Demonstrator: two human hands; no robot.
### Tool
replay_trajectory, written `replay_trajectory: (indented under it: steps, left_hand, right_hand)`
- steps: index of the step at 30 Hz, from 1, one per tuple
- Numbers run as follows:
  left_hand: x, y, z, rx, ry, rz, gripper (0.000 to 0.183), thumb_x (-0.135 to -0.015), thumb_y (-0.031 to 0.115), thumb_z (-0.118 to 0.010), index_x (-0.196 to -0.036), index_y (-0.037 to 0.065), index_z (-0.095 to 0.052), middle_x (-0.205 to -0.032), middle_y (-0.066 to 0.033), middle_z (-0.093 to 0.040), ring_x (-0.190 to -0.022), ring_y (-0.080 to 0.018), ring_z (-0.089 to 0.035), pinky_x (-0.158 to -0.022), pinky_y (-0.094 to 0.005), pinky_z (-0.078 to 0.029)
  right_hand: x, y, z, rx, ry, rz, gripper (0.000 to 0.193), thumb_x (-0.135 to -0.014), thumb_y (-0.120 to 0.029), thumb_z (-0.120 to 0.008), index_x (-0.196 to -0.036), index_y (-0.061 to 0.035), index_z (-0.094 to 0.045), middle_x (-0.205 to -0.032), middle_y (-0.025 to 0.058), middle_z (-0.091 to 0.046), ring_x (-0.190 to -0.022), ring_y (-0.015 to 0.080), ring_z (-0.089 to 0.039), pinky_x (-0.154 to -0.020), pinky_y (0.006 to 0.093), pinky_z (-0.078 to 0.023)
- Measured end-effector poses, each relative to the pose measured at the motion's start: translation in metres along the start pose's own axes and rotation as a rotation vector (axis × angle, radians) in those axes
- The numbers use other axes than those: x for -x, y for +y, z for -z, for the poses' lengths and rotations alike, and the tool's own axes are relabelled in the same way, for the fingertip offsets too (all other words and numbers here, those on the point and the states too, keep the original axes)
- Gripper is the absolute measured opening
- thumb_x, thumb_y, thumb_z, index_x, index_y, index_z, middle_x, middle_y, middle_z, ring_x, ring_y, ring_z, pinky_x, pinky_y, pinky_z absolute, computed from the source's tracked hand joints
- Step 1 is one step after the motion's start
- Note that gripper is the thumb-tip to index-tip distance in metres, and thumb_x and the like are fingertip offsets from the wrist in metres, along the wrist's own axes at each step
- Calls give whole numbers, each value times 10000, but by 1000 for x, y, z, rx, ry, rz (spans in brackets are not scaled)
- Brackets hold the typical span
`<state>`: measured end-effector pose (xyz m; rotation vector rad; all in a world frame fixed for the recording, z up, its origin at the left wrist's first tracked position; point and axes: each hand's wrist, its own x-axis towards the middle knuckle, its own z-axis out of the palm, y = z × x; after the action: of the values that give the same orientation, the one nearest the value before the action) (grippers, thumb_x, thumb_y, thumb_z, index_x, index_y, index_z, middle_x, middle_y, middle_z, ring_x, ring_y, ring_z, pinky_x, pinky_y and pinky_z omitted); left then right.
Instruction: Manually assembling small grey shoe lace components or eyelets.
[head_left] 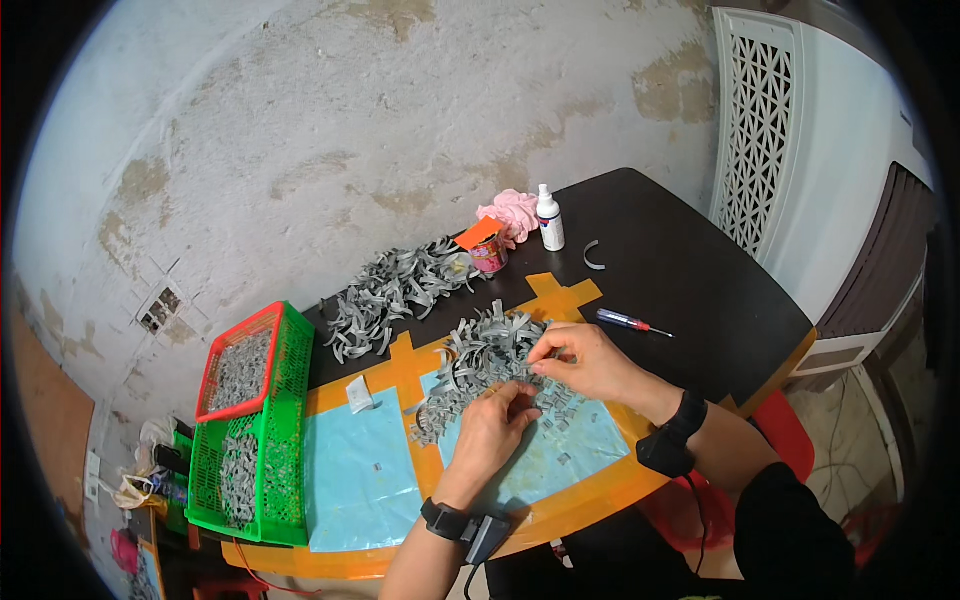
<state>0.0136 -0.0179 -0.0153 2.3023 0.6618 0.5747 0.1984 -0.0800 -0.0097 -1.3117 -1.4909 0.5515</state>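
My left hand is at the lower edge of a heap of small curved grey strips, its fingers bent and closed. Just above and to the right, my right hand has thumb and forefinger pinched together over the same heap. Whatever either hand holds is too small and covered to make out. Tiny grey pieces lie scattered below my fingers on a light blue sheet, which orange tape fixes to the dark table.
Behind lies a second pile of grey strips, beside a pink tin, a pink cloth and a white bottle. A screwdriver and a single strip lie right. Green and red baskets holding grey pieces stand left.
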Motion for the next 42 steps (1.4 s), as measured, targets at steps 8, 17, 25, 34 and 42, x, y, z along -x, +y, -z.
replay_trajectory:
  steps: [8, 17, 25, 34, 42]
  left_hand:
    - [-1, -11, 1, 230, 66, 3, 322, -779, -49, -677, -1075, 15, -570, -896, -48, -607, -832, -127, -622, -755, -259, -525]
    - [-4, -12, -1, 650, 169, 72, 362, -787, -92, -664, -1109, -4, -525, -930, -39, -601, -860, -112, -605, -807, -244, -518]
    - [-4, -15, 3, 888, 199, 86, 312, -839, -50, -635, -1121, 15, -521, -968, -56, -623, -883, -130, -614, -817, -278, -527]
    - [-4, -12, 3, 1021, 189, 122, 303, -856, -29, -619, -1135, 19, -510, -964, -65, -628, -876, -160, -634, -823, -327, -546]
    - [-2, -20, 5, 1022, 197, 162, 202, -824, -32, -657, -1018, 4, -614, -950, -94, -674, -857, -153, -646, -803, -278, -537]
  right_hand:
    - [-2, 9, -7, -258, -119, -142, 99, -827, -59, -661, -914, -13, -652, -851, 30, -658, -774, 75, -581, -683, 245, -468]
    - [0, 9, -7, -394, -219, -229, 131, -853, -65, -639, -971, -11, -627, -840, 8, -631, -759, 63, -578, -630, 223, -471]
    - [-1, 4, -6, -510, -185, -268, 160, -865, -84, -636, -994, 8, -611, -878, 27, -630, -776, 70, -579, -634, 221, -470]
    - [-1, 7, -4, -609, -227, -277, 184, -866, -120, -646, -1011, -12, -609, -894, 18, -636, -789, 75, -581, -649, 223, -469]
    - [0, 0, -3, -590, -248, -315, 187, -871, -131, -644, -1006, -8, -607, -893, 25, -634, -789, 77, -579, -654, 225, -469]
